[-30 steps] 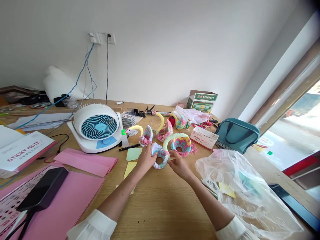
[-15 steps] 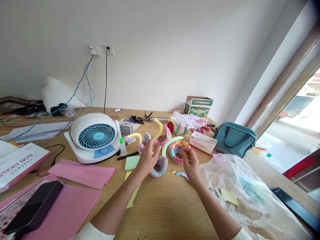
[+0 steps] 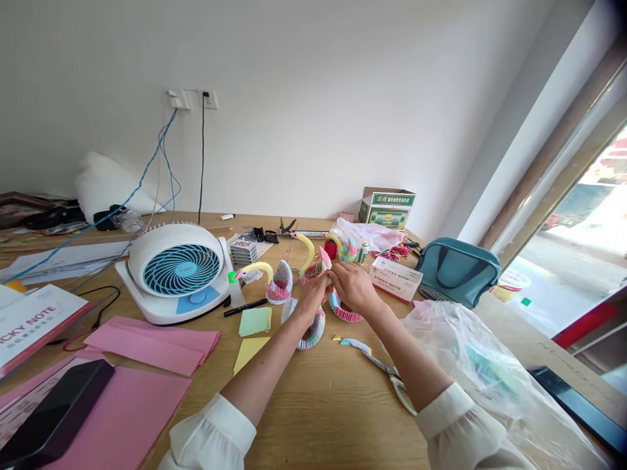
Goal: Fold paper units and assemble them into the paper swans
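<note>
Both hands meet over a folded-paper swan [image 3: 316,336] with a pastel ring body, whose pale green neck is mostly hidden by my fingers. My left hand [image 3: 312,297] is closed around the neck. My right hand [image 3: 353,286], fingers bent, pinches at the neck's upper part against the left fingertips. Partly behind my right hand lies a pink and yellow paper ring [image 3: 347,316]. Yellow-necked paper swans stand beyond: one at the left [image 3: 279,287], another just behind my hands [image 3: 316,266] and one farther back [image 3: 349,249].
Scissors [image 3: 394,376] lie by my right forearm, near a blue paper strip [image 3: 356,344]. Left are green sticky notes [image 3: 255,322], a black pen [image 3: 246,307], a fan [image 3: 181,267] and pink paper [image 3: 142,405]. Right are a sticky note box [image 3: 396,281], teal bag [image 3: 460,271] and plastic bag [image 3: 470,372].
My hands have come together onto the swan's green neck, the right one moving left and up from the table. The scissors now show below my right forearm.
</note>
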Available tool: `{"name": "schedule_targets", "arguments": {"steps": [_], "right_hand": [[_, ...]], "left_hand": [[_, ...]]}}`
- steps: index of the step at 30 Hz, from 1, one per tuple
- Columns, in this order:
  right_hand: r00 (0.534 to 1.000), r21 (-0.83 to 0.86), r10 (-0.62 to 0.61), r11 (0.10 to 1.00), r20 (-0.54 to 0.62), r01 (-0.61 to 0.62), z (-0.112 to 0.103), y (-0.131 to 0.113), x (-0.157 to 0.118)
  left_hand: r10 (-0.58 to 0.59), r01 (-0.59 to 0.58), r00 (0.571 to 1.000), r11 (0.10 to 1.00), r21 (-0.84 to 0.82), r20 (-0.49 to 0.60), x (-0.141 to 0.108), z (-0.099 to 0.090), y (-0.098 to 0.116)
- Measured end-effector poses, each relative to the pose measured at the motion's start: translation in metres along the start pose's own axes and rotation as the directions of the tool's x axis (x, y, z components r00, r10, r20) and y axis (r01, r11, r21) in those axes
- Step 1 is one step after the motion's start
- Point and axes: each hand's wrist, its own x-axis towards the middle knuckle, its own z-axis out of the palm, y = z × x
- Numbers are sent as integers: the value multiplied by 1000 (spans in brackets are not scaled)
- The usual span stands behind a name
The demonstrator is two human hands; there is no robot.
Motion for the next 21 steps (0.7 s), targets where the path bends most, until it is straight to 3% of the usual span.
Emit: {"name": "schedule_targets", "arguments": {"steps": [11, 15, 18, 21], "right_hand": [[991, 141, 100, 986, -93, -86, 11, -5, -5], [987, 217, 135, 970, -87, -114, 11, -2, -6], [969, 419, 232, 890, -82, -178, 4, 10, -8], [914, 591, 389, 767, -116, -251, -7, 25, -15]], "left_hand": [[-25, 21, 991, 999, -35, -130, -1, 6, -6], [-50, 44, 991, 998, -48, -122, 2, 5, -6], [-75, 70, 994, 995, -75, -78, 4, -1, -5], [-92, 81, 995, 980, -180, -48, 1, -9, -7]]}}
